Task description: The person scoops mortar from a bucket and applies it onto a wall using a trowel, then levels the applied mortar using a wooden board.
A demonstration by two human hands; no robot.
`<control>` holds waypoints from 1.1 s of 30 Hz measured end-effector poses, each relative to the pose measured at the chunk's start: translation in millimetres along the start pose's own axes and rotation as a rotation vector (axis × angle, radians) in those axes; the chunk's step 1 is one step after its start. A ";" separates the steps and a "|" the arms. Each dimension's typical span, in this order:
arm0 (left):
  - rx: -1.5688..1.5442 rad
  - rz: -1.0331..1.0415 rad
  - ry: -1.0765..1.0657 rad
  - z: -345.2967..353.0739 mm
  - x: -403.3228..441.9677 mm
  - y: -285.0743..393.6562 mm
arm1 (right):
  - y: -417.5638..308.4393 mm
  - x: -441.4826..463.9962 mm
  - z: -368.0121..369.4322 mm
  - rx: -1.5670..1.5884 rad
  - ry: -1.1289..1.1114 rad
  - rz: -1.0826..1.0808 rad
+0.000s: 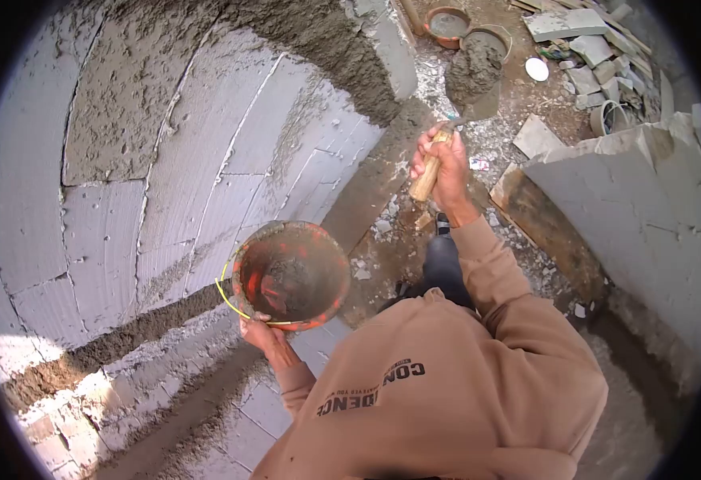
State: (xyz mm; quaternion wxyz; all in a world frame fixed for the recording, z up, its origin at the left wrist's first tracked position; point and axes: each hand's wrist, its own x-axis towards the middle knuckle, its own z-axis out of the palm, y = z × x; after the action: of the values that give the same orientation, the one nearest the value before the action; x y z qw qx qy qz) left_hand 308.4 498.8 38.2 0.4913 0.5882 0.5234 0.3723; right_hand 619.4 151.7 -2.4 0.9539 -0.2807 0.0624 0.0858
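Observation:
My left hand (263, 331) grips the rim of an orange bucket (333, 300) beside the block wall. Grey mortar coats the inside of the bucket, and its yellow handle (230, 300) hangs round the outer side. My right hand (446, 164) is closed round the wooden handle of a trowel (427, 178), held up in front of me. The trowel's blade points away and is hard to make out against the mortar behind it. Wet mortar (342, 56) covers the upper part of the wall (206, 136) on the left.
Farther ahead stand a bucket heaped with mortar (476, 68) and an orange bucket (448, 26). Broken blocks (590, 52) are piled at the upper right, near a small bucket (606, 120). A low block wall (630, 192) and a board (546, 228) lie to the right.

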 end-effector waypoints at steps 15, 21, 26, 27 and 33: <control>-0.018 -0.057 0.107 15.3 -73.0 21.1 | 152.7 256.2 80.4 -0.707 -0.028 -0.403; -0.129 -0.074 0.001 31.6 -88.8 36.1 | 71.0 90.7 75.2 -0.338 -0.656 0.427; -0.078 -0.039 -0.109 24.4 -83.1 24.9 | 61.8 -2.0 15.7 -0.878 -1.270 1.162; -0.081 0.005 -0.163 26.7 -84.6 21.7 | 76.4 -22.7 11.8 -1.008 -1.263 1.191; -0.158 0.338 -0.318 41.4 -100.8 21.2 | 130.6 -144.2 26.7 -1.599 -1.544 0.758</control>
State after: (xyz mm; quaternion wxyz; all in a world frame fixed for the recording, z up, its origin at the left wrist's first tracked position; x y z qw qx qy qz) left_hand 335.6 392.7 56.4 0.5428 0.6784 0.3028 0.3917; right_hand 454.3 255.9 -24.6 0.2044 -0.6369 -0.5245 0.5267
